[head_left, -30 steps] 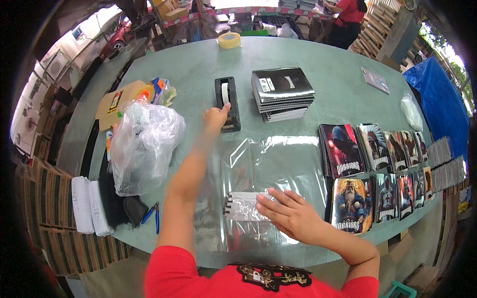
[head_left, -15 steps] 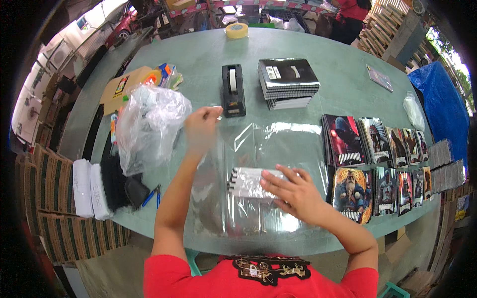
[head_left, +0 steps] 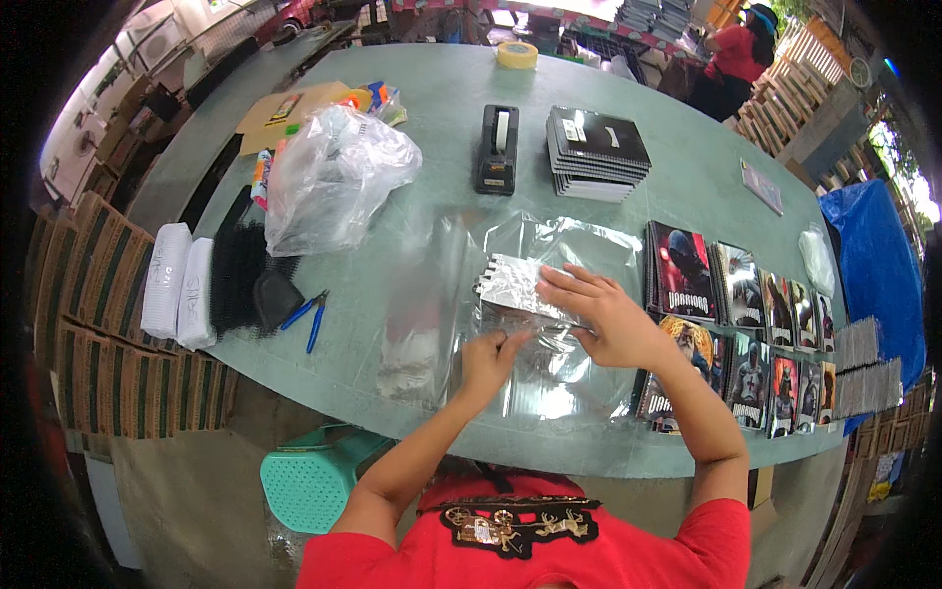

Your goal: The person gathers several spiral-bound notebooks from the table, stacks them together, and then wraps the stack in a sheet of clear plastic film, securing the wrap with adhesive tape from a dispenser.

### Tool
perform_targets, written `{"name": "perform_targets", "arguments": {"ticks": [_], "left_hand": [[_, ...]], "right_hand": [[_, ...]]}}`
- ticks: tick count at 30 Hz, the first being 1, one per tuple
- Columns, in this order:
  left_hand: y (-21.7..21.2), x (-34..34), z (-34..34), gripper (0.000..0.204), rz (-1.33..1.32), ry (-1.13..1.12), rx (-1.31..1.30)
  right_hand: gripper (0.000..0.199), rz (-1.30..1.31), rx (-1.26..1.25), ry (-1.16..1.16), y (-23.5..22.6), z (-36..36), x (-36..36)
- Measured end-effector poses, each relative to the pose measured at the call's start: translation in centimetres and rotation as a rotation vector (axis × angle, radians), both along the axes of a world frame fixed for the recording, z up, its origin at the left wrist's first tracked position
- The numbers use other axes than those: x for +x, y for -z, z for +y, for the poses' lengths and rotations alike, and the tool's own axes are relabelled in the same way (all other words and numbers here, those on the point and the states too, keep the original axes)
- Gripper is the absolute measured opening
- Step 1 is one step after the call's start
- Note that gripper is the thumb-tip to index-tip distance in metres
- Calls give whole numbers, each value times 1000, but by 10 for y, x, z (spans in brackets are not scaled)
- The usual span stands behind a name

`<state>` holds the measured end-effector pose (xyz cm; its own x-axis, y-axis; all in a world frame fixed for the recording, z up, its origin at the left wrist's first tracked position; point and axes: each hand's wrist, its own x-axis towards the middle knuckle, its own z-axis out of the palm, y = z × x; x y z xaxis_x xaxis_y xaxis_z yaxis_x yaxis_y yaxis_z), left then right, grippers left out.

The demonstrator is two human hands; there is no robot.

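Note:
A clear plastic sheet (head_left: 579, 383) is spread on the table in front of me. On it lies a flat white and silvery pack (head_left: 510, 282) with black marks along its left end. My right hand (head_left: 616, 319) rests over the pack's right part, fingers stretched and spread. Just below the pack, my left hand (head_left: 489, 363) pinches the plastic, its fingertips close to my right thumb. Beyond the sheet stands a black tape dispenser (head_left: 497, 157) with a pale roll. To its right is a stack of black-covered notebooks (head_left: 599, 142).
A crumpled clear bag (head_left: 339, 177) sits at the left, near blue-handled pliers (head_left: 309, 316) and white bundles (head_left: 177, 290). Rows of picture-covered notebooks (head_left: 679, 270) line the right. A tape roll (head_left: 516, 55) lies at the far edge. A green stool (head_left: 309, 486) stands below; another person (head_left: 736, 59) is beyond.
My left hand has come down from beside the tape dispenser to the plastic below the pack. My right hand stays on the pack. The whole view has shifted.

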<state>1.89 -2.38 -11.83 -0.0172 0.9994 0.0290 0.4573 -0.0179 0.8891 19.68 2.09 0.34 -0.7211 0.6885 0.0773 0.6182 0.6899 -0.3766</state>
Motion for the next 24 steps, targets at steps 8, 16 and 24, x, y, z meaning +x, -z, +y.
{"name": "perform_targets", "arguments": {"ticks": [8,16,24], "left_hand": [[33,87,-59,25,-806,785,-1139],[39,-40,18,36,-874,358,-427],[-43,-41,18,58,-509,525,133]], "right_hand": [[95,-133,-12,317,-9,18,-87],[86,737,-229,351,16,-35,58],[69,1004,-84,493,89,-49,15]]}}
